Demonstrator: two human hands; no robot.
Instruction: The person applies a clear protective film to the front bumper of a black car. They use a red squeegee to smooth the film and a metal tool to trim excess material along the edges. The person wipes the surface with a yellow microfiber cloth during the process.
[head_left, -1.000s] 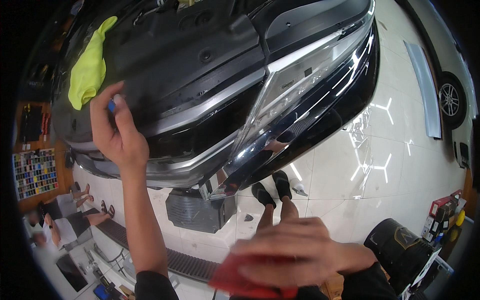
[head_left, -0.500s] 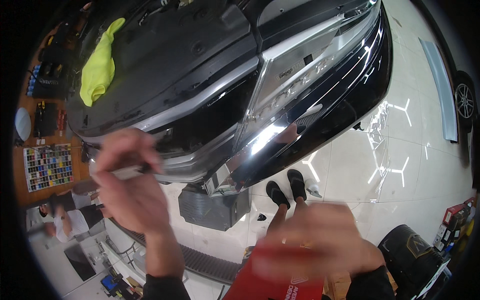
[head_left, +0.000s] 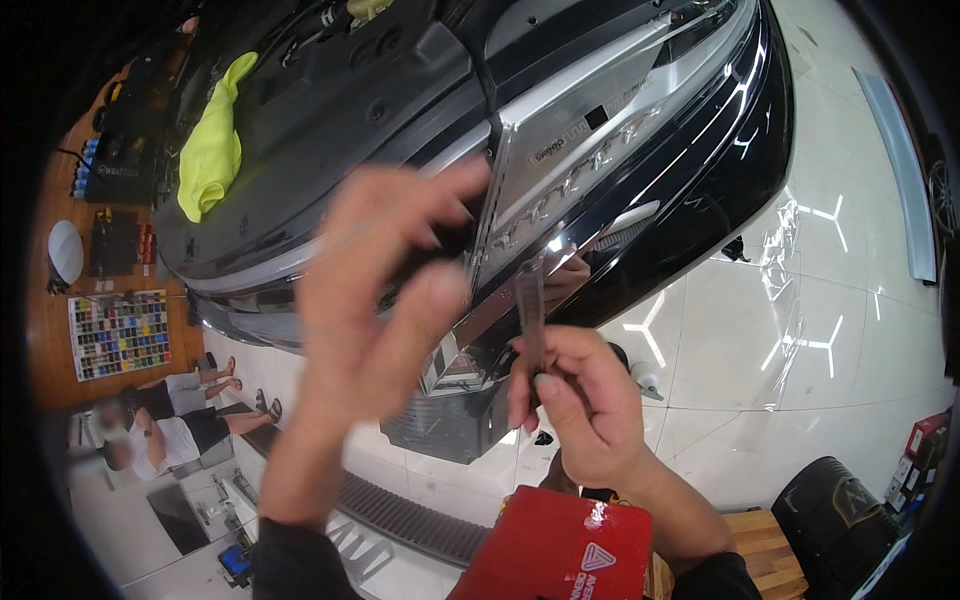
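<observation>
My right hand (head_left: 585, 410) pinched a thin clear strip (head_left: 530, 310) upright, just below the car's headlight (head_left: 600, 150). My left hand (head_left: 375, 300) was raised left of that headlight, fingers loosely curled; whether it gripped anything, I couldn't tell. Beyond, a yellow cloth (head_left: 212, 140) lay draped over the engine bay.

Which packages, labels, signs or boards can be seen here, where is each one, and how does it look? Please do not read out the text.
Red box: bottom edge, below the right hand; glossy red with a white mark.
Small label: on the car headlight; pale strip with dark print.
Colour chart: far left, on the orange wall; rectangular grid of many small coloured squares.
</observation>
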